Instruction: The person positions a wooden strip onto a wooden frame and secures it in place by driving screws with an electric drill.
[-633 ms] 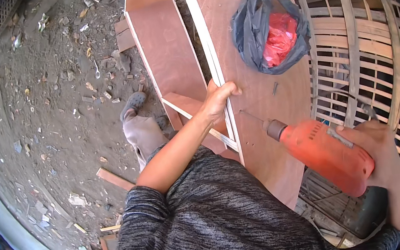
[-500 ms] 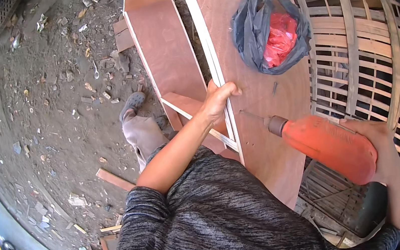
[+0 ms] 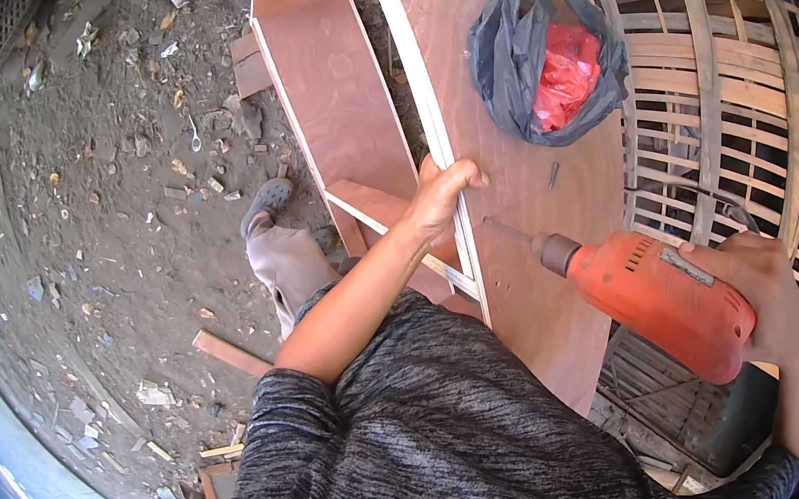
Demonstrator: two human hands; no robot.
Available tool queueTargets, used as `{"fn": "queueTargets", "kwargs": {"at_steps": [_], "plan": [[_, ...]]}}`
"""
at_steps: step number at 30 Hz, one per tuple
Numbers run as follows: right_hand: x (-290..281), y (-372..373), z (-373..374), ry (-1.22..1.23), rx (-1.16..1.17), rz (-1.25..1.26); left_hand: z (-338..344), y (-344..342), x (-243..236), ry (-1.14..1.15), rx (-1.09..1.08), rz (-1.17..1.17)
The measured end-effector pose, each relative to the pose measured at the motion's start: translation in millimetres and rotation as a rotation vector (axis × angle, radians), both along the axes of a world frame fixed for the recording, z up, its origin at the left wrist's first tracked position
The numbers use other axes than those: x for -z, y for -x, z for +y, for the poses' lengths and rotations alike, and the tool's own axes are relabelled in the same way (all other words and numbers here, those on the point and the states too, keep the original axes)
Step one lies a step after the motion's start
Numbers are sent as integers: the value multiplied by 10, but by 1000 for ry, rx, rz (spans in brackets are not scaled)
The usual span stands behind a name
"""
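My left hand is closed round the pale edge of a reddish plywood panel, with its thumb lying on the top face. In my right hand is an orange-red power drill, held by its handle. The drill's thin bit points left, and its tip meets the panel just below my left thumb; whether it is in the wood I cannot tell. Small screws or nails lie on the panel. Beyond them sits a dark plastic bag with a red plastic bag inside.
Under my left arm, a plywood cabinet frame with a crosspiece stands on the dirt ground, which is strewn with scraps. A slatted bamboo wall runs along the right. A loose wood strip lies at left.
The drill has tilted and rolled a little in my right hand, its rear dropping slightly. My left hand keeps its hold on the panel edge. The view has shifted slightly.
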State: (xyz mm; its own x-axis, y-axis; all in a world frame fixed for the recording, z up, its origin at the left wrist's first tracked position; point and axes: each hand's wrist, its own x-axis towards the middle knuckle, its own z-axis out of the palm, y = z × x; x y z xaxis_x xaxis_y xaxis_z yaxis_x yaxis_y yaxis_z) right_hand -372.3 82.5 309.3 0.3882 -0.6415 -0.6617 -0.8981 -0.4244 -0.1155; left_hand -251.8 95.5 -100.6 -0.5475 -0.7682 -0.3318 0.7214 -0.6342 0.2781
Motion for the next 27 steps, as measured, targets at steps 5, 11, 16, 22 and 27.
{"fn": "queueTargets", "kwargs": {"at_steps": [5,11,16,22,27], "plan": [[84,19,-14,83,-35,-82,-10,-10,-1,0,17,-19],[80,45,-39,37,95,-87,-24,-99,4,9,30,-37],[22,-6,11,33,110,-22,-45,-28,-26,18,50,6],[41,62,53,56,139,-76,-55,-53,-37,26,77,-10],[112,101,-87,-1,34,-100,-51,-192,0,18,102,-95]]}}
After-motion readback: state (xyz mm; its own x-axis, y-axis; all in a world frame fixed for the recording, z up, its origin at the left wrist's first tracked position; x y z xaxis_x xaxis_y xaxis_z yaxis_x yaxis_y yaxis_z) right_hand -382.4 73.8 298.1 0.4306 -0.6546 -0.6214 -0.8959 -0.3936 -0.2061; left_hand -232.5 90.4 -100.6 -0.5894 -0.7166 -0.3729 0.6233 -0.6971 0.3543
